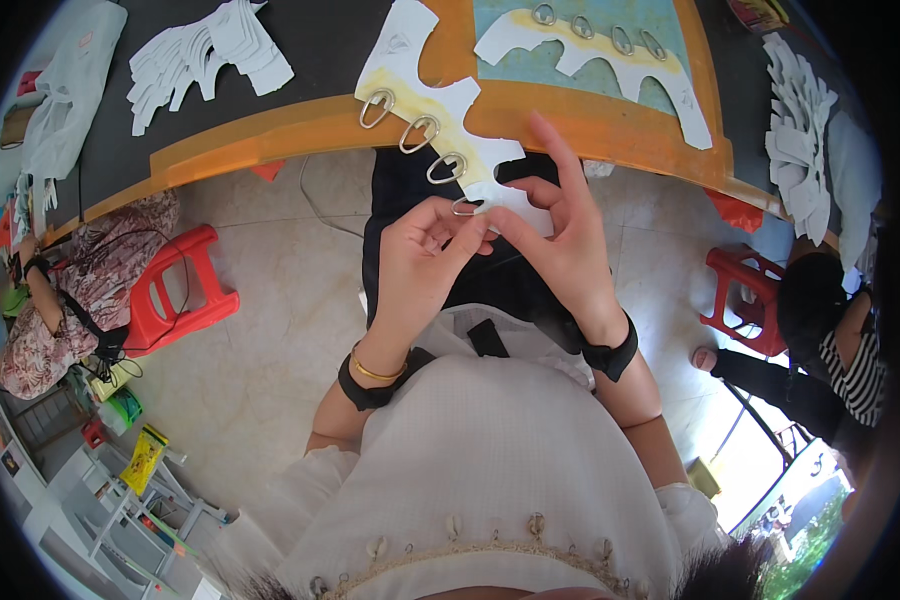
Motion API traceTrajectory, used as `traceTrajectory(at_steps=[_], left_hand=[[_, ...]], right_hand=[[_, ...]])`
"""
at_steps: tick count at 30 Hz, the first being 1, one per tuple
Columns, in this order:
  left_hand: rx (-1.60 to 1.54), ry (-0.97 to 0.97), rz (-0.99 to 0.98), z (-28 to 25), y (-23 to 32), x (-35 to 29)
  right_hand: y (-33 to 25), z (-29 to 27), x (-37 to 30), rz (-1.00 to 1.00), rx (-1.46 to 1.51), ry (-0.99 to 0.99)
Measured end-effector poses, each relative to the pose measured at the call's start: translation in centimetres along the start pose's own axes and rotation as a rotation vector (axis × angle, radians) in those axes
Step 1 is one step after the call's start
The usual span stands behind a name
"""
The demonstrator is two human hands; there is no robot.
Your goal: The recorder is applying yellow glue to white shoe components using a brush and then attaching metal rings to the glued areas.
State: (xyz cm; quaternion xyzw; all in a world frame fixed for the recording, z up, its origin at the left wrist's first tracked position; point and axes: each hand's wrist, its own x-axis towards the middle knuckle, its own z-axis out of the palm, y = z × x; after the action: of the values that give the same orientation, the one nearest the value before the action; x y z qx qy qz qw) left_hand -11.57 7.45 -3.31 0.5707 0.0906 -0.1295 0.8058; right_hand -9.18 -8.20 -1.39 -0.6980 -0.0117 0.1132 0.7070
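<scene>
Both hands meet at the near end of a white cut-out strip [457, 107] with scalloped edges and a yellowish band. Three oval metal rings [418, 133] hang along its left side. My left hand [422, 255] pinches another metal ring [465, 207] at the strip's lower end. My right hand [560, 235] presses its thumb against the strip there, with its index finger stretched up and the other fingers curled behind. The strip's far part lies over the table edge. A similar white strip [610, 58] with several rings rests on a blue-green board [505, 75] at the far right.
Stacks of white cut-out strips [210, 55] lie at the table's far left and, as a second pile [798, 135], at the right. Orange tape [270, 140] borders the dark table. Red plastic stools [185, 290] stand left and right, with a person [80, 290] seated on either side.
</scene>
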Motion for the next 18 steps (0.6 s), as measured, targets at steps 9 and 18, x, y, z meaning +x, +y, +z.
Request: traceTrajectory(at_steps=[9,18], left_hand=[[-0.167,0.008,-0.015,0.0,0.8,-0.3],[0.077,0.165,0.134,-2.4,1.2,-1.4]], right_hand=[[0.6,1.7,0.1,0.025,0.335,0.127],[0.5,3.7,1.1,0.024,0.232,-0.016]])
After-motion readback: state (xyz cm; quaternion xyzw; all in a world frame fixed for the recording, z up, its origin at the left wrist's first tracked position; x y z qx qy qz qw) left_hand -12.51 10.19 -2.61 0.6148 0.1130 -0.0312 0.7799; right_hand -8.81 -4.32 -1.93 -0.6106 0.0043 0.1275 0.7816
